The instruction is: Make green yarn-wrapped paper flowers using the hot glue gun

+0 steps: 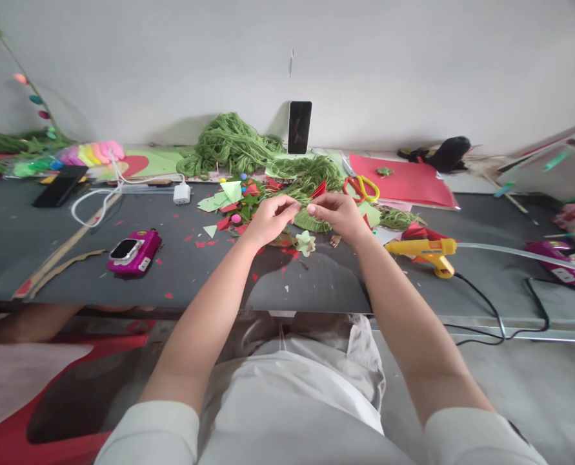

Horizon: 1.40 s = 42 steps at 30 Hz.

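Note:
My left hand point(272, 219) and my right hand point(336, 215) meet over the middle of the dark table point(181, 271). Both pinch a small green piece point(302, 208) between their fingertips, above a coil of green yarn point(311, 221). A small pale green paper flower point(305, 243) lies on the table just below the hands. A heap of red and green paper scraps point(239, 201) with small coloured pom-poms sits left of my left hand.
A yellow glue gun point(427, 250) lies at the right, its black cord trailing off the edge. Orange-handled scissors point(361, 187) rest on red paper point(403, 181). A phone point(299, 126) leans on the wall behind a big green yarn bundle point(229, 142). A pink camera point(133, 252) and a white charger point(181, 192) are left.

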Tool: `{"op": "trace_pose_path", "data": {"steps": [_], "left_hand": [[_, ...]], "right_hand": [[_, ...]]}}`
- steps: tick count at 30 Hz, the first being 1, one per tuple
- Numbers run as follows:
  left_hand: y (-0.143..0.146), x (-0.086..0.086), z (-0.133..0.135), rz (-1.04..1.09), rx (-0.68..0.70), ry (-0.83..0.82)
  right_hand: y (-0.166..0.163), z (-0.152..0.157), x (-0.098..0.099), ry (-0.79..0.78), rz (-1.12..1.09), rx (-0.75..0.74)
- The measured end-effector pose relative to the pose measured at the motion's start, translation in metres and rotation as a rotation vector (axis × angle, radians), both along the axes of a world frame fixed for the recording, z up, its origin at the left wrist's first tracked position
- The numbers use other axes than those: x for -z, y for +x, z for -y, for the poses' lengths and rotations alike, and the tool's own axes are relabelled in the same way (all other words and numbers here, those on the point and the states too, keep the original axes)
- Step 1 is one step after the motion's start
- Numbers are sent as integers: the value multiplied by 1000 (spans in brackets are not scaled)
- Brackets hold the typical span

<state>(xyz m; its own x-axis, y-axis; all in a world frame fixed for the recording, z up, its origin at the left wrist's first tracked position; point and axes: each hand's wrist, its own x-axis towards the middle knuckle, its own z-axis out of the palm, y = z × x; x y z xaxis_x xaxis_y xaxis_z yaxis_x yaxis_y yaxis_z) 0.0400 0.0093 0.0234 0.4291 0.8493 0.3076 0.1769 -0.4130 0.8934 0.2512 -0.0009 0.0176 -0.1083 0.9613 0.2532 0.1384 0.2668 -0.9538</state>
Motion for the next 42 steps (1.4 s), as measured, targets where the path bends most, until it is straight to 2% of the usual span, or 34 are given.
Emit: {"op": "trace_pose_path", "data": {"steps": [12,18,24,34,42], "left_hand": [[0,1,-2,22,-30,47],[0,2,0,5,-26,43],[0,3,0,-3,7,9],[-1,-1,5,-5,46,-79],[0,0,3,-31,77,-115]], "right_hand": [[3,-1,1,-20,-76,-67],[-1,2,0,36,-51,-20],[-4,0,1,113,10,29],[-9,4,-4,133,42,37],[-12,4,1,154,18,-27]]}}
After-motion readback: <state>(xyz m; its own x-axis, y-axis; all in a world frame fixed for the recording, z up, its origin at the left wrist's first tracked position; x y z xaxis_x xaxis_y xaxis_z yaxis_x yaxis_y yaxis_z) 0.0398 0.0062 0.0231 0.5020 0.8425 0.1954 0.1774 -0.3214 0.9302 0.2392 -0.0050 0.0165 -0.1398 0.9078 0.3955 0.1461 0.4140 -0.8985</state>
